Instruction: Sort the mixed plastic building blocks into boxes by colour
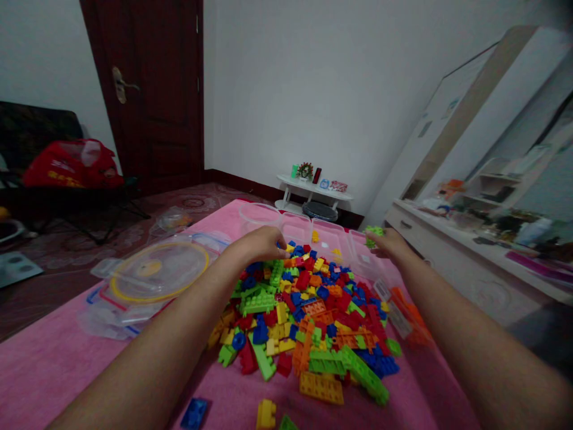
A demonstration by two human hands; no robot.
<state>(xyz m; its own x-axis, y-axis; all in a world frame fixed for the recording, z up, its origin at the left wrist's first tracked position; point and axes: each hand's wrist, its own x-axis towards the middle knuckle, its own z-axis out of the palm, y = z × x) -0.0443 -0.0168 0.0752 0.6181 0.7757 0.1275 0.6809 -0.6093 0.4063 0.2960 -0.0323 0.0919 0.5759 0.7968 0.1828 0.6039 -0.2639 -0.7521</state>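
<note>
A large heap of plastic building blocks (304,298) in red, blue, yellow, green and orange covers the middle of the pink-covered table (54,382). My left hand (266,242) reaches to the far left edge of the heap, its fingers curled down beside blue blocks; what they grip is hidden. My right hand (388,243) is closed on a light green building block (374,232), held over the rightmost clear plastic box (360,263). Another clear box (329,234) beside it has a few yellow blocks in it. Further left are a third clear box (296,227) and a round clear tub (259,214).
Clear lids (159,272) with coloured rims are stacked on the table's left. Orange packaging (412,316) lies right of the heap, under my right forearm. Loose yellow (266,414) and blue (194,413) blocks lie near the front. A white dresser (470,263) stands at right.
</note>
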